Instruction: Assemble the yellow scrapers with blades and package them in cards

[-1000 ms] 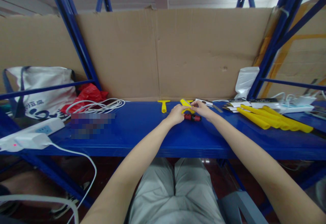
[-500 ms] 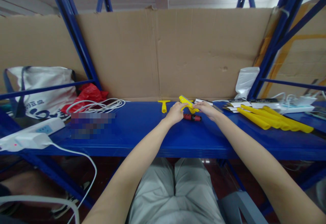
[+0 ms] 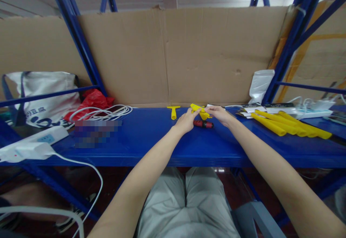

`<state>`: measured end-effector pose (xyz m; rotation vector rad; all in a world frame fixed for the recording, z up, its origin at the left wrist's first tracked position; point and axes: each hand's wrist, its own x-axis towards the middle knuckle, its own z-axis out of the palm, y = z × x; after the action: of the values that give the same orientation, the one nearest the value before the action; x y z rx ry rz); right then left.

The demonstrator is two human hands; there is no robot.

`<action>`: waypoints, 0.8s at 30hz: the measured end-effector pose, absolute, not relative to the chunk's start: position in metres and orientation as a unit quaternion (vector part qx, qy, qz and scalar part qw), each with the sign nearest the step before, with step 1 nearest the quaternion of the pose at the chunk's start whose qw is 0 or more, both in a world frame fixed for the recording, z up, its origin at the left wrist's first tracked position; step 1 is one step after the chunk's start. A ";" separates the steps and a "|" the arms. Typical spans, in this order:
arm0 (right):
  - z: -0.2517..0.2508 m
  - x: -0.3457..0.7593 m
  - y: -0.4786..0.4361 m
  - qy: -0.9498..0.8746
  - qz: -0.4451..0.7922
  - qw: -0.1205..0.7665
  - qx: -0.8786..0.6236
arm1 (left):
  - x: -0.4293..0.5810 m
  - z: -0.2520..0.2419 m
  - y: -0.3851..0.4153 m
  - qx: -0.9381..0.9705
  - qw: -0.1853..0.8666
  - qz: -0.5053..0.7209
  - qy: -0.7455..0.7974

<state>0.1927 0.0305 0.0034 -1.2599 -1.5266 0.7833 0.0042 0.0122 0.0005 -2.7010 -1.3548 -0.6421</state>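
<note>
A yellow T-shaped scraper head (image 3: 196, 106) is held between my two hands, above the back part of the blue table. My left hand (image 3: 185, 121) grips its near left side, with the index finger reaching along it. On the other side my right hand (image 3: 219, 114) pinches its right end between thumb and fingers. Close beneath shows another yellow piece (image 3: 206, 116), partly hidden by the hands. A red and black screwdriver (image 3: 203, 124) lies just in front of them. Left of my hands, a second T-shaped scraper head (image 3: 173, 112) rests on the table.
Several yellow tube handles (image 3: 292, 124) lie at the right, beside flat packages (image 3: 252, 110). A cardboard sheet (image 3: 129, 57) closes off the back. At the left are coiled white cable (image 3: 108, 112), a red plastic bag (image 3: 94, 101), a cloth bag (image 3: 48, 93) and a power strip (image 3: 54, 135).
The scraper head in my hands has turned flatter. My left index finger now stretches along it towards my right thumb. Everything on the table stays where it was.
</note>
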 end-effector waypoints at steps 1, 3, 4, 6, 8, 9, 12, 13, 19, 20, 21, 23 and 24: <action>0.003 0.197 0.033 -0.633 0.320 0.488 -0.508 | 0.004 0.001 0.013 -0.870 0.016 -0.229 -0.437; 0.001 0.210 0.038 -0.645 0.283 0.489 -0.514 | 0.004 0.001 0.016 -0.855 -0.012 -0.282 -0.436; 0.000 0.218 0.041 -0.651 0.240 0.483 -0.535 | 0.005 0.000 0.019 -0.844 -0.030 -0.311 -0.437; -0.003 0.235 0.047 -0.656 0.122 0.421 -0.615 | 0.005 0.000 0.024 -0.813 -0.078 -0.371 -0.442; -0.006 0.253 0.051 -0.637 0.039 0.326 -0.697 | 0.007 0.000 0.029 -0.778 -0.146 -0.412 -0.452; -0.007 0.260 0.052 -0.625 0.023 0.292 -0.723 | 0.008 0.000 0.031 -0.760 -0.188 -0.422 -0.457; -0.010 0.271 0.052 -0.606 -0.008 0.231 -0.761 | 0.012 0.000 0.031 -0.707 -0.317 -0.427 -0.465; -0.011 0.271 0.051 -0.601 -0.014 0.218 -0.769 | 0.013 0.000 0.029 -0.692 -0.350 -0.429 -0.463; -0.010 0.259 0.047 -0.598 -0.028 0.168 -0.783 | 0.018 0.006 0.019 -0.632 -0.444 -0.453 -0.445; -0.010 0.258 0.047 -0.599 -0.027 0.164 -0.784 | 0.018 0.006 0.019 -0.625 -0.451 -0.456 -0.444; -0.010 0.257 0.047 -0.599 -0.025 0.161 -0.784 | 0.018 0.006 0.018 -0.619 -0.456 -0.460 -0.443; -0.011 0.257 0.048 -0.598 -0.017 0.159 -0.785 | 0.017 0.007 0.019 -0.612 -0.464 -0.462 -0.443; -0.012 0.258 0.050 -0.597 -0.009 0.159 -0.787 | 0.017 0.007 0.019 -0.611 -0.466 -0.461 -0.444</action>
<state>0.2577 0.0496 -0.0120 -2.2485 -1.7058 -0.0268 0.0175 0.0187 0.0070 -2.8394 -2.0613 -2.1426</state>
